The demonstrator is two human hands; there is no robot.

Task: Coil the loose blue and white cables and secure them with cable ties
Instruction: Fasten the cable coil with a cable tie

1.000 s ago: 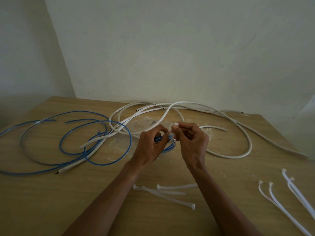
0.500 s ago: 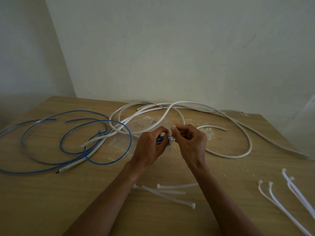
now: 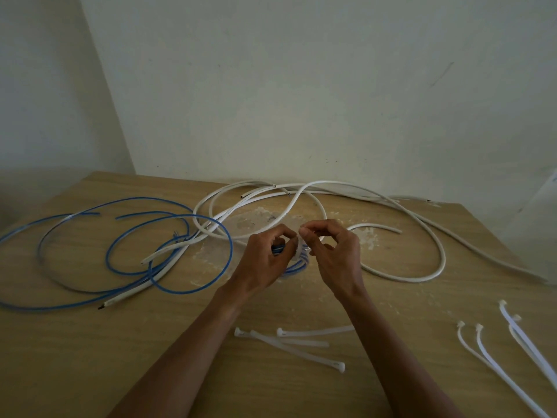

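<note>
- Watching the head cam feed from my end, both hands are up over the middle of the wooden table point(image 3: 90, 357), close together with fingertips nearly meeting.
- My left hand point(image 3: 265, 260) has its fingers curled round a small blue coil point(image 3: 297, 267), holding it just above the tabletop. Only a few blue loops poke out between and under the hands.
- My right hand point(image 3: 334, 257) has thumb and forefinger pinched on a white cable tie point(image 3: 302, 251) that sits at the coil. I honestly can't tell from this angle whether the tie is fully looped round it, the fingers are in the way.
- The loose blue cables point(image 3: 231, 245) lie in big floppy loops on the left half of the table, uncoiled, with a couple of white lengths crossing over them.
- The white cables point(image 3: 443, 254) sprawl across the back and right side, one big loop just right of my right hand and a long run heading off toward the right edge.
- Spare ties point(image 3: 289, 346) lie flat between my forearms, near the front.
- More ties point(image 3: 478, 328) sit at the front right, well apart from that bunch.
- There are pale smears point(image 3: 262, 215) on the wood behind the hands, and a plain wall point(image 3: 301, 86) behind the table.
</note>
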